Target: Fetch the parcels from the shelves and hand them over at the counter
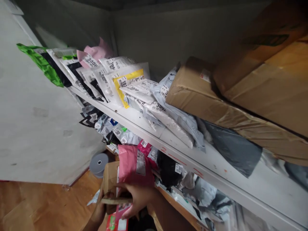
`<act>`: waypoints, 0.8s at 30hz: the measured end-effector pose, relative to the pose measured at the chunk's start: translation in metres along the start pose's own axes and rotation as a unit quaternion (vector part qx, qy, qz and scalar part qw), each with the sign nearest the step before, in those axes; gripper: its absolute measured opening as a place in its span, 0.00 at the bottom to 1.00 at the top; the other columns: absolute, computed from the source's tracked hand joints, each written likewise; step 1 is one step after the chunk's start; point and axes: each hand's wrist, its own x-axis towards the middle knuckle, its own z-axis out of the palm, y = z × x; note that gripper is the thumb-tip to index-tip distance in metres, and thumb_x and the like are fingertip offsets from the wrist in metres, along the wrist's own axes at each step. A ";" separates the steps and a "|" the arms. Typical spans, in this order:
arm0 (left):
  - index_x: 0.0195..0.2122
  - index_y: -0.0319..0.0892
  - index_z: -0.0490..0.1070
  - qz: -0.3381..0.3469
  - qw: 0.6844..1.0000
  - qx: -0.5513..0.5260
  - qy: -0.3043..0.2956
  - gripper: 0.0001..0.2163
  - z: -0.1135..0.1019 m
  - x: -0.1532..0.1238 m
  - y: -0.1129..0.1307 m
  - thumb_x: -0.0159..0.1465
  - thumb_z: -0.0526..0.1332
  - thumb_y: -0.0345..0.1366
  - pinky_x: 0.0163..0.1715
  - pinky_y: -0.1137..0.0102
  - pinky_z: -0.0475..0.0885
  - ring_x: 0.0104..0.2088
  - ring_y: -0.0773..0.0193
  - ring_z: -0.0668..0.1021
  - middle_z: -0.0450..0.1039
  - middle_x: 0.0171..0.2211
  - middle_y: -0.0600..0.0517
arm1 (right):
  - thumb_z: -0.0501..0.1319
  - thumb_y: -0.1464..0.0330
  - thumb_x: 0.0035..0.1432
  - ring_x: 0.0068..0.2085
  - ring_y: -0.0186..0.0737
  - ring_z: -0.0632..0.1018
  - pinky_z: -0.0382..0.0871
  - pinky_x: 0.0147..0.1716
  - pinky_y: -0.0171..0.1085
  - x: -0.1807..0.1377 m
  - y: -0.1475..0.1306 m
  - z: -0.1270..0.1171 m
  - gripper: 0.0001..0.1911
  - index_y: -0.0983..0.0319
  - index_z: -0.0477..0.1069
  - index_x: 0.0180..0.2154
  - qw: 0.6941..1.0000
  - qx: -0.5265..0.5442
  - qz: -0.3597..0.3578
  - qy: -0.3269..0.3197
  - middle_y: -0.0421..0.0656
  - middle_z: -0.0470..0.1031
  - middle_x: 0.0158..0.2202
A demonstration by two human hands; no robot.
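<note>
The left hand [101, 202] is curled round the lower part of a brown cardboard box [111, 176], below the front edge of the white shelf [131, 117]. The right hand [138, 196] has its thumb and fingers parted about the near end of a flat brown-edged piece [115, 201]; whether it is clamped on it, I cannot tell. A pink poly mailer [127, 162] stands just beyond the hands, also below the shelf's edge, and a red-and-green packet [112, 222] shows under them.

To handle this well, I'd let the left hand carry the box's weight and use the right to steady the flat piece, keeping the mailer's printed label [141, 163] uncovered and everything clear of the shelf's edge.

Farther under the shelf lie a black bag [168, 170] and more labelled mailers; a grey reel [98, 164] sits off its far end, low down. On the shelf, a row of numbered mailers leans toward its far end, among them a yellow-bordered one [117, 84], with a large taped carton [192, 91] behind its front edge.
</note>
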 end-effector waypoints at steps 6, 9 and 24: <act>0.26 0.42 0.72 -0.029 0.996 0.046 -0.070 0.22 -0.003 0.005 -0.020 0.34 0.70 0.51 0.14 0.69 0.64 0.15 0.62 0.67 0.65 0.14 0.55 | 0.75 0.64 0.30 0.54 0.52 0.72 0.67 0.51 0.43 0.017 0.022 0.002 0.58 0.54 0.51 0.63 0.999 0.018 0.038 0.016 0.48 0.70 0.56; 0.22 0.40 0.69 -0.045 0.995 0.058 -0.075 0.22 -0.001 0.004 -0.023 0.35 0.71 0.51 0.13 0.70 0.61 0.13 0.64 0.65 0.61 0.11 0.54 | 0.76 0.65 0.28 0.54 0.51 0.72 0.66 0.51 0.42 0.018 0.027 -0.005 0.54 0.53 0.58 0.60 0.998 0.053 0.040 0.008 0.45 0.71 0.54; 0.50 0.47 0.64 -0.015 0.996 0.083 0.029 0.42 0.016 0.009 -0.031 0.31 0.74 0.50 0.40 0.62 0.75 0.50 0.43 0.73 0.74 0.44 0.46 | 0.75 0.71 0.20 0.24 0.35 0.74 0.68 0.23 0.32 0.056 0.069 -0.020 0.25 0.61 0.75 0.29 0.931 0.328 0.159 0.028 0.31 0.75 0.23</act>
